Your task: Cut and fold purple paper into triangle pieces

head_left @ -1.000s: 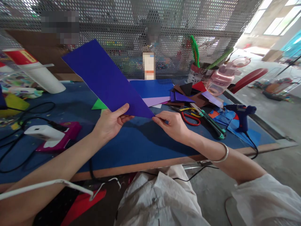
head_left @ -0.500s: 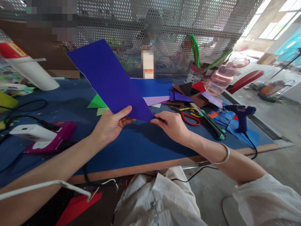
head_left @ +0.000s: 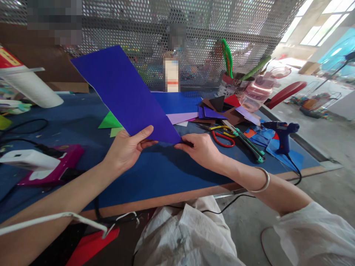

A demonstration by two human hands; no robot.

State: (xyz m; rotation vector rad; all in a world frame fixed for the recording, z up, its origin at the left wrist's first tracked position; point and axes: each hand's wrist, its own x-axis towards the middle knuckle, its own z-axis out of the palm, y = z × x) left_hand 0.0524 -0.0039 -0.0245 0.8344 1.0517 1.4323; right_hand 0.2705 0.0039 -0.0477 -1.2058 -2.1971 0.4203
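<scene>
Blue-topped bench (head_left: 133, 184): left hand (head_left: 124, 150), fingers (head_left: 144, 133) closed, grips a blue-violet sheet (head_left: 122, 96); right hand (head_left: 203, 149) apparently pinches its lower corner, contact partly hidden.

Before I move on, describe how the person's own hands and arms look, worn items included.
The left hand and right hand are both gloveless. The right arm wears a slim, pale, rounded bangle and, higher up, a loose, wrinkled, whitish sleeve. The left arm is bare as far as it shows.
</scene>
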